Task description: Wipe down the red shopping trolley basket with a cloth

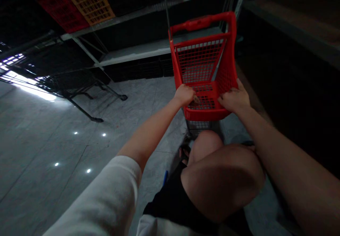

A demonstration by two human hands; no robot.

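Observation:
A red plastic shopping cart (207,114) stands in front of my legs, with a gridded basket and a handle bar at its far end. My left hand (185,95) is wrapped over the left side rim of the basket, its fingertips partly hidden inside. Across from it, my right hand (235,97) grips the right side rim near the front corner, fingers curled inward and thumb up along the outside. A small brownish thing (196,99) lies by my left fingers; I cannot make out what it is.
Metal shelving (135,56) runs behind the cart, with a red crate (63,11) and a yellow crate (89,2) at upper left. A dark wheeled metal frame (79,108) stands on the grey floor (47,136) at left. A dark ledge (292,27) is at right.

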